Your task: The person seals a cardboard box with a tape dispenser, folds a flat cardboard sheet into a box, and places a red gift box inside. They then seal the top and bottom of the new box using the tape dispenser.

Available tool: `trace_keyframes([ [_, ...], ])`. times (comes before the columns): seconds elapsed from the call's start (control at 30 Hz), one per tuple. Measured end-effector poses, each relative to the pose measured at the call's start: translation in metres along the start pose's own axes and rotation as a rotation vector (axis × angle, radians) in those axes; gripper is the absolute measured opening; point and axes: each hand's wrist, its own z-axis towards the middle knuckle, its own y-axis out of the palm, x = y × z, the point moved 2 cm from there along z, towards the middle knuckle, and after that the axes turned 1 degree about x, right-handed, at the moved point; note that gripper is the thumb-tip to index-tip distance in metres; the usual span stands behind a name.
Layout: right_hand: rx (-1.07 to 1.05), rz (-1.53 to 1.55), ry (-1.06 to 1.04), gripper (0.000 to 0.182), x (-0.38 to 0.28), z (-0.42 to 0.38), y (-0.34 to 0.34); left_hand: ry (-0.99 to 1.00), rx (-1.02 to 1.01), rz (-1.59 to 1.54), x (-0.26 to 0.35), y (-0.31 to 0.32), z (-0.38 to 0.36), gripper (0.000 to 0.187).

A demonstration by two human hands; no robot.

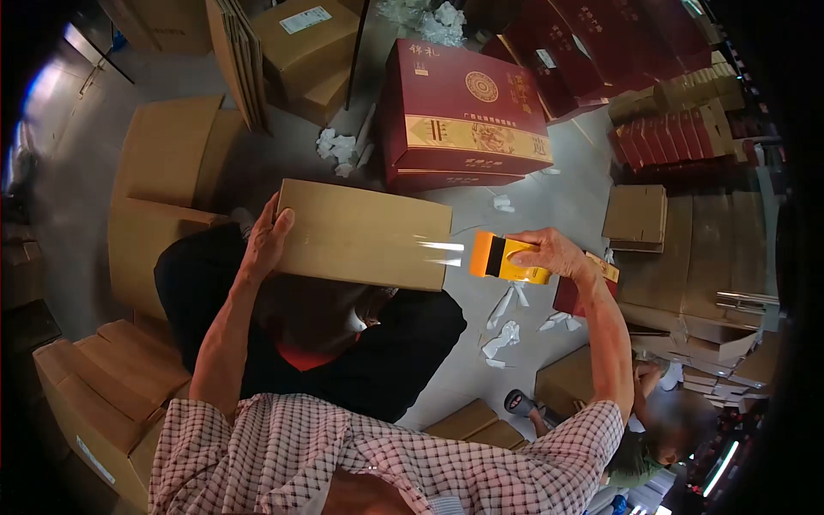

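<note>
A long brown cardboard box lies across my lap. At its left end my left hand grips it, the thumb on the top face and the fingers round the end, partly hidden. Off the box's right end, my right hand is wrapped around an orange and yellow tape dispenser. A strip of clear, shiny tape lies on the right end of the top face and reaches toward the dispenser, which stands a little apart from the box.
Large dark red gift boxes stand ahead on the grey floor. Crumpled white scraps lie around. Open cartons are at the left, with flat cardboard behind. Another person sits at the lower right near stacked cardboard.
</note>
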Motion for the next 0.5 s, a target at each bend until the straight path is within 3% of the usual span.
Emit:
trace_keyframes([
  [0.13, 0.092, -0.249, 0.000, 0.064, 0.027, -0.007, -0.024, -0.021, 0.019, 0.009, 0.002, -0.001, 0.003, 0.071],
  [0.37, 0.106, -0.043, -0.017, 0.062, 0.066, 0.019, -0.030, -0.060, 0.017, 0.099, 0.008, 0.000, -0.001, 0.071],
  [0.5, 0.086, -0.294, 0.028, 0.065, 0.058, 0.038, -0.030, -0.077, 0.017, 0.187, 0.008, 0.001, 0.000, 0.070],
])
